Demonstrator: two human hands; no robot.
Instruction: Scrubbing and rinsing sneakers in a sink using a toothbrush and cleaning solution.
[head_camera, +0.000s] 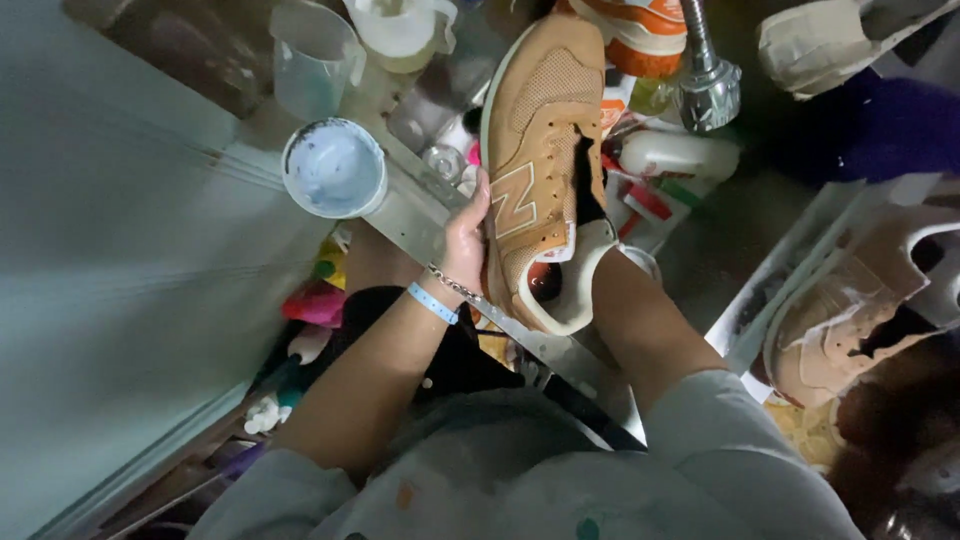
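Over a cluttered metal sink ledge (420, 215), under dim light: tan sneaker (540, 150) held upright, gripped along its side by left hand (465, 240); right hand (610, 262) hidden inside the heel, grip impossible to tell. Near the ledge's far end, round white paint tub (335, 168); beyond, faucet (708, 85); toward the right edge, second sneaker (860, 310).

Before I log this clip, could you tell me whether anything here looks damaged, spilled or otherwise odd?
Yes: the second tan shoe at the right lies smeared with whitish patches, unlike the clean tan sneaker gripped by the left hand. The right hand is hidden behind that sneaker. Bottles and tubs crowd untidily beneath.
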